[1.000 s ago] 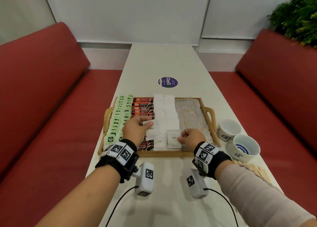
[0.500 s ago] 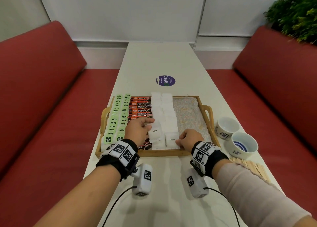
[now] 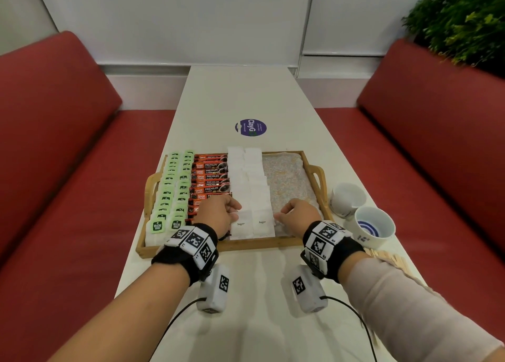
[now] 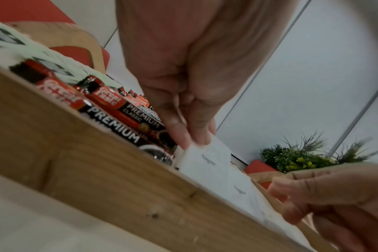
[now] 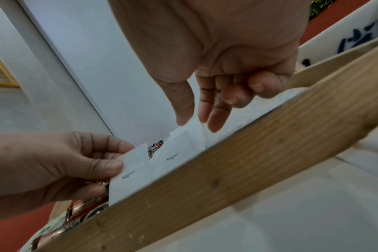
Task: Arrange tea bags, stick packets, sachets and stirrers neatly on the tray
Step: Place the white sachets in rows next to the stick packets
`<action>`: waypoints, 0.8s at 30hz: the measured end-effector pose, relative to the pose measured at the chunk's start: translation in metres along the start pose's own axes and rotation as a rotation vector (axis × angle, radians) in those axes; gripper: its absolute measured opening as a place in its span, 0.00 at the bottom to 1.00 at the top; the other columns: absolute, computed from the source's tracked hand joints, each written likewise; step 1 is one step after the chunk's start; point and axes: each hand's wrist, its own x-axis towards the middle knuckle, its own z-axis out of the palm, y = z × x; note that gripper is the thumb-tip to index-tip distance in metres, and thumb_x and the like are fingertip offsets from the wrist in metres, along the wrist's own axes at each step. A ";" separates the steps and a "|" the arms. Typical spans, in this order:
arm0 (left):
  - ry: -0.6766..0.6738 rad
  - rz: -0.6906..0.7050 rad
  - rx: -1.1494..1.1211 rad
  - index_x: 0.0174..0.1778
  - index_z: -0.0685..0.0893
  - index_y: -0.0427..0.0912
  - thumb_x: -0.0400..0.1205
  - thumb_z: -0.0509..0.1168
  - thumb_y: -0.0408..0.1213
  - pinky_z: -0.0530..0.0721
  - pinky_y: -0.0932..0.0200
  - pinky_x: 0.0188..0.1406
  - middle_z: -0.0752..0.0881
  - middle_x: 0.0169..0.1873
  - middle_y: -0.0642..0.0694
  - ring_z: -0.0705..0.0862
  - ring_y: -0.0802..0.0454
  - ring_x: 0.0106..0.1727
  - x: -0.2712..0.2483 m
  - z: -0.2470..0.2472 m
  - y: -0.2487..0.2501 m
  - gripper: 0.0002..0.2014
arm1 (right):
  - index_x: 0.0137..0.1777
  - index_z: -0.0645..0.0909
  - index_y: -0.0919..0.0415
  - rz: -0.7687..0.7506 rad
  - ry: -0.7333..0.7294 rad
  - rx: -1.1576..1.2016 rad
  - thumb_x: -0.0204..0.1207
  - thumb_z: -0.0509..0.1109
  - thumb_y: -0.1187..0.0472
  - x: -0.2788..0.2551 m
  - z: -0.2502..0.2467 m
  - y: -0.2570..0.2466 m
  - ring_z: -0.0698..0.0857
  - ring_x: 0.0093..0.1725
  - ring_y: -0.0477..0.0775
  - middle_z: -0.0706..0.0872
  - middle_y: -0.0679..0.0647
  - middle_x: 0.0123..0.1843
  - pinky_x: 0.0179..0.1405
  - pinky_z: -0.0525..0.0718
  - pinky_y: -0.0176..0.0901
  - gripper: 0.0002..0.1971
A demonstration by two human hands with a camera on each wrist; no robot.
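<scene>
A wooden tray (image 3: 246,245) holds green tea bags (image 3: 169,197) at the left, red coffee stick packets (image 3: 210,181) beside them, then two columns of white sugar sachets (image 3: 251,181). My left hand (image 3: 236,211) pinches the far corner of the front left sachet (image 3: 241,226); in the left wrist view thumb and finger of that hand (image 4: 194,141) close on this sachet (image 4: 205,162). My right hand (image 3: 280,215) pinches the right edge of the front right sachet (image 3: 262,225); the right wrist view shows the hand (image 5: 194,122) holding the sachet (image 5: 175,153) just inside the tray wall (image 5: 248,162).
The tray's right third shows only a speckled liner (image 3: 287,181). Two white cups (image 3: 348,197) (image 3: 374,226) stand right of the tray, with wooden stirrers (image 3: 388,259) on the table behind my right wrist. Red benches flank the table; a plant (image 3: 459,19) is at the back right.
My left hand has brought its sachet down and toward me, level beside the right one in the front row. My right hand stays at the front right sachet's edge.
</scene>
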 end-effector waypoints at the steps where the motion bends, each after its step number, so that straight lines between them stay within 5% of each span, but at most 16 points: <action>1: -0.003 0.008 0.028 0.50 0.86 0.41 0.78 0.67 0.24 0.87 0.55 0.48 0.82 0.36 0.53 0.81 0.57 0.38 0.001 0.001 -0.001 0.10 | 0.45 0.76 0.52 -0.003 0.003 0.006 0.77 0.70 0.51 0.000 -0.001 0.000 0.83 0.47 0.51 0.83 0.49 0.46 0.41 0.79 0.41 0.07; 4: -0.005 0.033 0.137 0.51 0.86 0.45 0.78 0.68 0.25 0.79 0.62 0.49 0.83 0.41 0.53 0.82 0.56 0.45 0.004 0.002 -0.003 0.11 | 0.46 0.76 0.53 -0.016 0.016 0.023 0.77 0.70 0.52 -0.003 -0.005 0.001 0.81 0.44 0.50 0.82 0.48 0.44 0.37 0.75 0.40 0.07; 10: -0.009 0.049 0.350 0.56 0.84 0.52 0.74 0.75 0.32 0.82 0.50 0.59 0.79 0.57 0.49 0.81 0.51 0.56 0.004 0.003 -0.002 0.17 | 0.43 0.77 0.54 -0.058 0.079 0.103 0.77 0.70 0.53 -0.011 -0.023 0.008 0.81 0.43 0.50 0.83 0.48 0.41 0.40 0.76 0.41 0.07; 16: 0.059 0.141 0.348 0.59 0.83 0.50 0.74 0.75 0.36 0.78 0.55 0.57 0.74 0.56 0.48 0.78 0.49 0.57 -0.010 0.010 0.015 0.18 | 0.43 0.80 0.59 -0.059 0.158 0.161 0.79 0.67 0.62 -0.024 -0.051 0.028 0.81 0.41 0.51 0.87 0.56 0.46 0.33 0.77 0.35 0.03; 20: 0.031 0.180 0.273 0.57 0.83 0.51 0.75 0.74 0.38 0.78 0.56 0.57 0.75 0.53 0.50 0.78 0.52 0.53 -0.023 0.024 0.029 0.15 | 0.37 0.80 0.52 0.006 0.126 0.124 0.77 0.66 0.66 -0.033 -0.060 0.051 0.84 0.45 0.53 0.87 0.53 0.45 0.50 0.85 0.47 0.10; 24: -0.015 0.195 0.231 0.53 0.84 0.51 0.75 0.73 0.36 0.76 0.61 0.51 0.79 0.49 0.51 0.78 0.55 0.48 -0.036 0.042 0.037 0.12 | 0.50 0.86 0.53 0.026 0.062 -0.017 0.78 0.62 0.68 -0.046 -0.057 0.071 0.85 0.55 0.55 0.87 0.53 0.55 0.54 0.83 0.45 0.13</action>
